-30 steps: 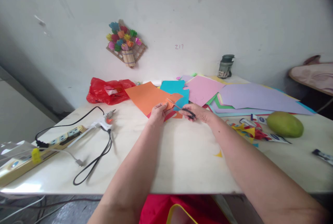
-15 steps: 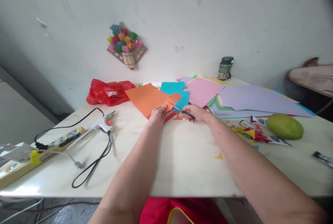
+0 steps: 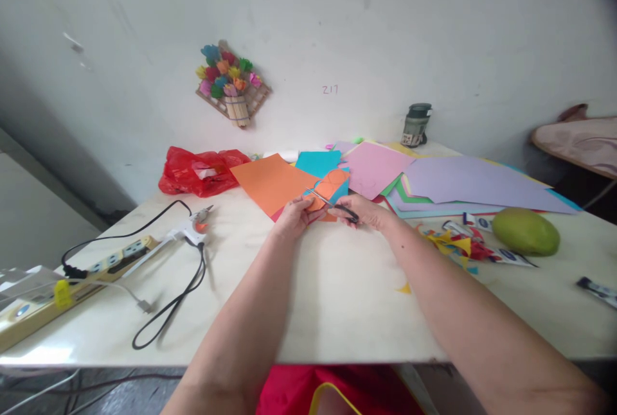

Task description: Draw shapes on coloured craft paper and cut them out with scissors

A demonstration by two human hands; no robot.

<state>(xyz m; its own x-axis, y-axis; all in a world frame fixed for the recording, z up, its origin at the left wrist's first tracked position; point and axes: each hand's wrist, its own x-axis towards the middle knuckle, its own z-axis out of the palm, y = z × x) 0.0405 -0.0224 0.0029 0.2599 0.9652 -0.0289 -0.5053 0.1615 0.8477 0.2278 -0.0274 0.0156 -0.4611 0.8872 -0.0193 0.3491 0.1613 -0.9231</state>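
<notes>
My left hand (image 3: 297,214) pinches a small piece of orange paper (image 3: 334,178) with a curved outline on it. My right hand (image 3: 359,211) is closed around the dark handles of a pair of scissors (image 3: 319,196), whose blades lie across the orange piece near my left fingertips. Behind the hands are a larger orange sheet (image 3: 270,177) and a blue sheet (image 3: 315,160). A pink sheet (image 3: 376,164) lies just beyond my right hand. My fingers hide part of the scissor handles and of the held paper.
To the left are a red plastic bag (image 3: 193,174), a glue gun (image 3: 195,227) with its cord, and a power strip (image 3: 110,261). On the right lie purple paper (image 3: 472,180), coloured scraps (image 3: 453,245), a green fruit (image 3: 525,232) and a tube (image 3: 598,291). A bottle (image 3: 416,124) stands at the back.
The held orange piece has turned and shifted slightly right, so its drawn curve shows more. The scissor blades now lie lower across it. Both hands stay in nearly the same place.
</notes>
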